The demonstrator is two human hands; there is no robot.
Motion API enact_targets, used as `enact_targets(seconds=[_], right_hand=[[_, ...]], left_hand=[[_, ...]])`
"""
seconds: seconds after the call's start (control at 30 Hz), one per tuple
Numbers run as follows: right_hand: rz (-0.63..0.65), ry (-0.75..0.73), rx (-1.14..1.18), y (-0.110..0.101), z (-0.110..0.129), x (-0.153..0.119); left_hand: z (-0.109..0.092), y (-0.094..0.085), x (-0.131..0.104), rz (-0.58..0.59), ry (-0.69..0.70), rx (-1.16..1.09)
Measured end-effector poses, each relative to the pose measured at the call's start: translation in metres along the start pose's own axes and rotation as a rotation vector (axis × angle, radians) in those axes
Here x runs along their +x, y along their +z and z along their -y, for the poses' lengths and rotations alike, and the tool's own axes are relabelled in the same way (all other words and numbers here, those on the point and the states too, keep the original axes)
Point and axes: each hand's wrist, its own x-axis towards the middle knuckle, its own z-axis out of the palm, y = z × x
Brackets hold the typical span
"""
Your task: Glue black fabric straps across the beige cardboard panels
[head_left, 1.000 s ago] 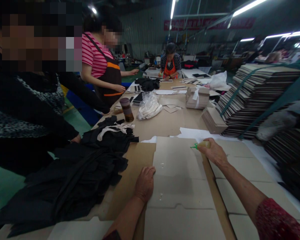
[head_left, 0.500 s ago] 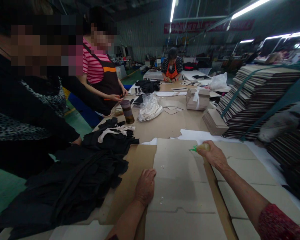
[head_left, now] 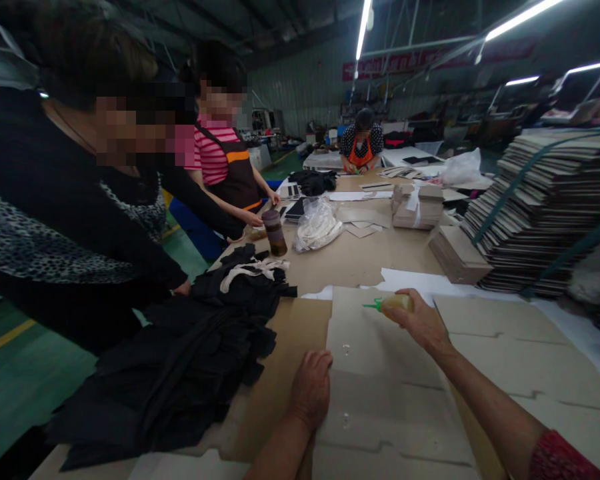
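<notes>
From where I stand, the squeeze bottle point(head_left: 397, 305) has just moved left over the far cardboard panel point(head_left: 365, 333), its green nozzle point(head_left: 373, 305) now pointing in near that panel's left edge; half a second ago the tip was nearer the middle. That brings it roughly in line with two clear wet spots, one point(head_left: 347, 349) on the panel's near left part and another point(head_left: 347, 420) on the board just nearer than it, both there in the earlier view too. Whether the tip touches the surface or hangs just above, I can't make out. The right hand point(head_left: 423, 323) is closed around the bottle, fingers wrapped about its body. The left hand point(head_left: 311, 393) keeps its place at the panel's left edge, fingers together and loosely bent, with nothing seen in its grasp; how far the palm is open is hidden from me. Compared with the earlier frame, the view has swung a little left, and beyond the panel, to its left, the hands point(head_left: 263, 208) of the person in the striped shirt have come apart beside the dark jar point(head_left: 274, 233). The black fabric strips point(head_left: 180, 373) lie left of the panel on the counter point(head_left: 370, 257), as before.
</notes>
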Motion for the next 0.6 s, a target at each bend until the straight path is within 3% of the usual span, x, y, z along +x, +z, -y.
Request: enact_targets(seconds=[0.1,0.33,0.6], right_hand=[[0.114,-0.017,0.016,0.015,0.013,-0.002],[0.177,-0.067,-0.104,0.036,0.028,0.003],[0.174,-0.161,-0.297,0.035,0.04,0.012]], left_hand=[[0.001,0.001,0.0,0.01,-0.006,0.003],[0.001,0.002,-0.002,0.01,-0.003,-0.002],[0.0,0.001,0.0,0.044,-0.042,-0.007]])
